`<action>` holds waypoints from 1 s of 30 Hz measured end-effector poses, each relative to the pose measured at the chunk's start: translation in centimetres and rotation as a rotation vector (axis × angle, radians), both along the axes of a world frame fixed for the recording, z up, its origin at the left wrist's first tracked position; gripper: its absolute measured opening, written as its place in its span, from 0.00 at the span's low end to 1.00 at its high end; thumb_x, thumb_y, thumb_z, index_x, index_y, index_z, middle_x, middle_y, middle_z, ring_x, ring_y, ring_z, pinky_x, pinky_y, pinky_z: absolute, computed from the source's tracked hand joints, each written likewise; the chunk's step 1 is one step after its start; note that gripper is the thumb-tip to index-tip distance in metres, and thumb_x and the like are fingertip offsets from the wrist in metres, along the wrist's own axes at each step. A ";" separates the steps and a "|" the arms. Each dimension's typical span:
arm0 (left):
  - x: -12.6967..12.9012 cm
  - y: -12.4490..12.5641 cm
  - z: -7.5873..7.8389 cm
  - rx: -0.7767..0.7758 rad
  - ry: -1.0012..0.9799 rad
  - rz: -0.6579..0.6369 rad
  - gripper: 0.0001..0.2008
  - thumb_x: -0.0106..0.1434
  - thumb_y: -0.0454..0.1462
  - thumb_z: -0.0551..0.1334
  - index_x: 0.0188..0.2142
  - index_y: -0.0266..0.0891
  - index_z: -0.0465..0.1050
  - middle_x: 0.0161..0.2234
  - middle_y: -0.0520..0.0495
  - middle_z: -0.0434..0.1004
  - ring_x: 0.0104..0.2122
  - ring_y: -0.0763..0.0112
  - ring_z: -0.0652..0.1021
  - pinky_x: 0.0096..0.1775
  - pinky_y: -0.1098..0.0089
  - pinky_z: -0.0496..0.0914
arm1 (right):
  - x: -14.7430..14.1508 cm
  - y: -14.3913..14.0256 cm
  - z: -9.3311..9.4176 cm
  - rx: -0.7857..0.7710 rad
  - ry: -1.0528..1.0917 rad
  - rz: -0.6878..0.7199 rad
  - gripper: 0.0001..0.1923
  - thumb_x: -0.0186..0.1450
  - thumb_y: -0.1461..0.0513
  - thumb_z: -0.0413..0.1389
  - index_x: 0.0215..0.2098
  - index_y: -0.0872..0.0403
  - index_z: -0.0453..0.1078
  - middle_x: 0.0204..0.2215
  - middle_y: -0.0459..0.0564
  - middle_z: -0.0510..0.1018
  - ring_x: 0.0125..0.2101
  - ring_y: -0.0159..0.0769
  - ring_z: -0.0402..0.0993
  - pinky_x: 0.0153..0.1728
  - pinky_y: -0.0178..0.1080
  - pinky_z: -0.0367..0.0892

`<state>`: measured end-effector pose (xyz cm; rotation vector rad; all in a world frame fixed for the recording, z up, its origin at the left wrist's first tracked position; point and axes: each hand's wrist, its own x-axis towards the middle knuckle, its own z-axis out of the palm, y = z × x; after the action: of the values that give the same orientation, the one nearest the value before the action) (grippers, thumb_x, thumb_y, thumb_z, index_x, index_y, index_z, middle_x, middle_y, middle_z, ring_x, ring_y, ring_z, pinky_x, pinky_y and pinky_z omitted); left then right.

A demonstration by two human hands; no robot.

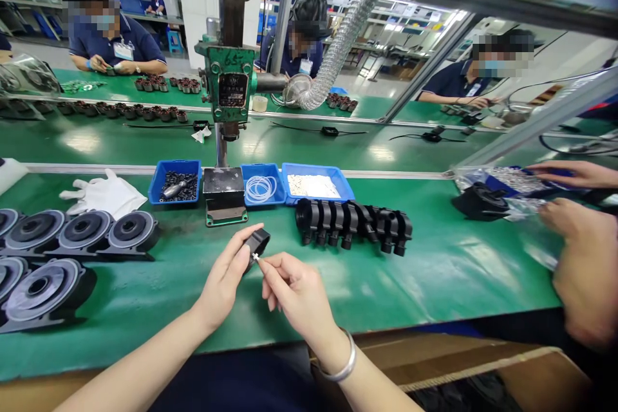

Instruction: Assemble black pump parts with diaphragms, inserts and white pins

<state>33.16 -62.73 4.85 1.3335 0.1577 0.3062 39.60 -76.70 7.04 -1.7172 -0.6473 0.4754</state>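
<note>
My left hand [224,280] grips a small black plastic part [258,243] above the green table [434,277]. My right hand [294,293], with a silver bangle on the wrist, pinches a tiny white piece [255,257] and holds it against the underside of the black part. A row of several similar black parts [352,222] lies just beyond my right hand. Behind stand three blue trays: one with dark small parts [174,185], one with clear rings [261,188], one with white pieces [313,185].
A green hand press [226,87] stands on a base plate behind the trays. Black round housings [80,232] lie at the left, white gloves [103,194] near them. A co-worker's hands [579,257] handle a bag at the right. Other people work across the conveyor.
</note>
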 end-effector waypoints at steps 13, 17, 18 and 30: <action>-0.1 0.2 1.6 0.201 -0.004 0.011 0.22 0.73 0.48 0.52 0.61 0.46 0.69 0.62 0.47 0.69 0.62 0.58 0.66 0.64 0.63 0.57 | -0.5 0.4 -0.2 -0.014 -0.182 -0.041 0.18 0.74 0.55 0.48 0.27 0.52 0.64 0.16 0.41 0.70 0.16 0.28 0.67 0.25 0.32 0.65; 0.1 0.2 1.6 0.235 -0.017 0.013 0.22 0.72 0.47 0.53 0.61 0.48 0.70 0.62 0.48 0.69 0.62 0.57 0.67 0.64 0.63 0.57 | -0.4 0.3 -0.3 0.017 -0.189 -0.043 0.18 0.75 0.55 0.47 0.28 0.52 0.64 0.17 0.41 0.71 0.17 0.28 0.68 0.25 0.32 0.65; 0.1 0.2 1.7 0.283 -0.027 0.013 0.21 0.72 0.47 0.54 0.61 0.48 0.70 0.61 0.48 0.70 0.62 0.57 0.67 0.64 0.63 0.56 | -0.3 0.3 -0.3 0.024 -0.184 -0.044 0.18 0.74 0.55 0.47 0.28 0.52 0.63 0.17 0.42 0.71 0.17 0.27 0.68 0.25 0.32 0.65; 0.8 0.3 1.4 0.171 0.011 0.034 0.21 0.71 0.48 0.55 0.59 0.45 0.72 0.61 0.47 0.70 0.62 0.57 0.66 0.64 0.64 0.56 | 0.7 1.1 0.1 0.034 -0.067 0.009 0.18 0.74 0.54 0.49 0.27 0.52 0.64 0.18 0.42 0.73 0.17 0.28 0.69 0.25 0.32 0.66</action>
<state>34.01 -62.44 6.21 1.5031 0.1669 0.3470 40.32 -75.60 7.17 -1.7045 -0.7077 0.4121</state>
